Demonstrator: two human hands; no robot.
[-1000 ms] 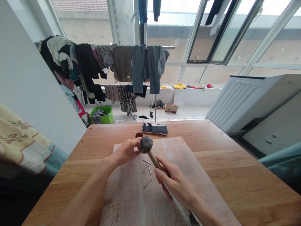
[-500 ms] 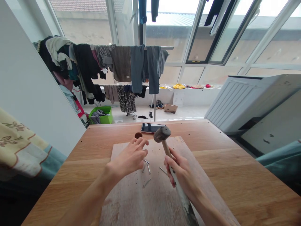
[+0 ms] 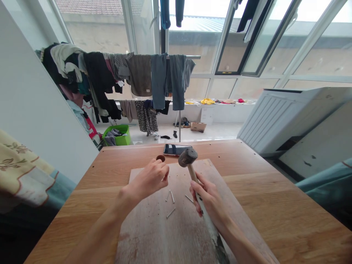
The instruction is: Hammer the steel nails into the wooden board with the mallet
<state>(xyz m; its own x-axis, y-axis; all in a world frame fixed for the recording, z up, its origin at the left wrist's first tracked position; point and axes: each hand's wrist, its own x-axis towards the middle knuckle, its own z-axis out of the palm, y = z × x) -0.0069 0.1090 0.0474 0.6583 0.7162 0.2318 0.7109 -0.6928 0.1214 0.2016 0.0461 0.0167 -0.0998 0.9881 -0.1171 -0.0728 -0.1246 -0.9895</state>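
My right hand (image 3: 206, 194) is wrapped round the pale handle of a mallet (image 3: 188, 157), its dark grey head raised above a worn wooden board (image 3: 148, 227). Over the board's left part, my left hand (image 3: 151, 176) is pinched closed; a nail seen earlier under its fingertips no longer lies on the board, and the fingers hide most of what they grip. Several loose nails (image 3: 171, 213) lie on the board between the two hands, one nail (image 3: 189, 198) just beside my right hand.
A phone (image 3: 176, 149) lies behind the board on the wooden table (image 3: 258, 183). Close to my left hand is a small round brown object (image 3: 160, 158). Beyond the table stand a laundry rack with clothes (image 3: 141, 75), a green basket (image 3: 125, 139) and a white ribbed cabinet-like unit (image 3: 261, 117).
My left hand's spread fingers have closed into a pinch, and the nail under them has left the board. The right hand keeps its hold on the mallet; the view has shifted slightly.
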